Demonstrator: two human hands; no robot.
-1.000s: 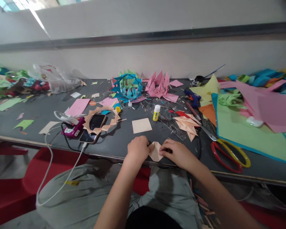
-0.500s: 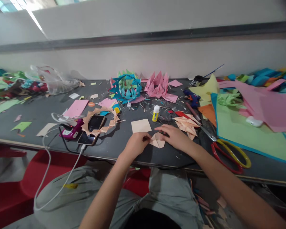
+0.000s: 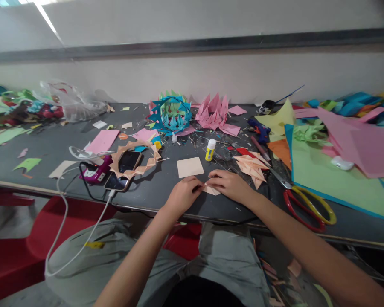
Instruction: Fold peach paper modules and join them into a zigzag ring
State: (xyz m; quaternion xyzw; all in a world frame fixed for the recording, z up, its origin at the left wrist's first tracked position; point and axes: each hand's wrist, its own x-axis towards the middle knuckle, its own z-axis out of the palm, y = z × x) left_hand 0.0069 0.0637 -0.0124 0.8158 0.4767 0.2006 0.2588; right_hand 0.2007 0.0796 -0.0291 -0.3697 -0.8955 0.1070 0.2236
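My left hand [image 3: 183, 194] and my right hand [image 3: 228, 184] meet over a small folded peach paper piece [image 3: 211, 190] lying on the dark table [image 3: 166, 187] near its front edge. Both hands have their fingers closed on the piece, the left pinching its left side, the right pressing down on its top. Only a corner of the piece shows below my right fingers. A flat peach paper square [image 3: 190, 166] lies just behind my hands. A pile of folded peach pieces [image 3: 251, 164] sits to the right of my right hand.
A phone [image 3: 124, 169] inside a peach paper ring [image 3: 135, 157] lies at left with a white cable. Behind are a yellow glue stick [image 3: 210, 150], blue paper wreath [image 3: 174, 114] and pink folded pile [image 3: 214, 114]. Red-and-yellow scissors [image 3: 307, 204] and large coloured sheets [image 3: 336, 170] are at right.
Both hands moved the folded peach piece away from the table edge toward the peach square. My right hand now covers most of it, and the piece looks flatter.
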